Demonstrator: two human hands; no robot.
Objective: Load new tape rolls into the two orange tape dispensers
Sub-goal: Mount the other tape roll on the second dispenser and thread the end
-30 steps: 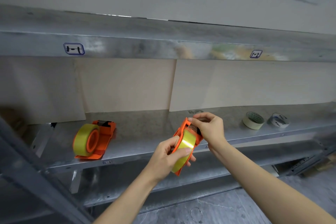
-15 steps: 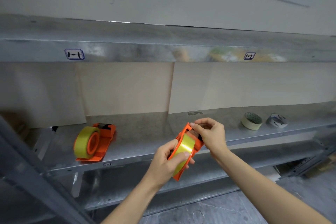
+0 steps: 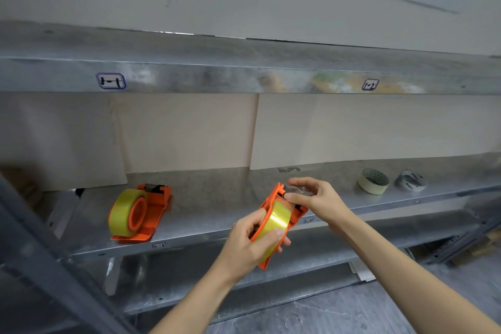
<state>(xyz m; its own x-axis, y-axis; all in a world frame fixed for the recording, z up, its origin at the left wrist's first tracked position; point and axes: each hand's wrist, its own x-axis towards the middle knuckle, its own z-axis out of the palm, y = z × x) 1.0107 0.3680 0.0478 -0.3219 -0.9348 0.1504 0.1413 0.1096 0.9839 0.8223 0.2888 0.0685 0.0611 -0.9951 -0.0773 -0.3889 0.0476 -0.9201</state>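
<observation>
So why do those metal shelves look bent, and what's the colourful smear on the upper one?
Head view: the wide-angle lens bows the galvanised metal shelf; the upper shelf edge carries a blurred reflection, seemingly of the hands and orange tape dispenser.

Two bare forearms, no sleeves; hands (left (image 3: pixel 250 241), right (image 3: pixel 320 199)) ungloved, ringless

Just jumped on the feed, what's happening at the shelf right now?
A person holds an orange tape dispenser loaded with a yellowish tape roll in front of the metal shelf. The left hand grips the roll and body, while the right hand pinches clear tape at the cutter end. A second loaded dispenser sits on the shelf to the left. Two near-empty rolls lie to the right.
</observation>
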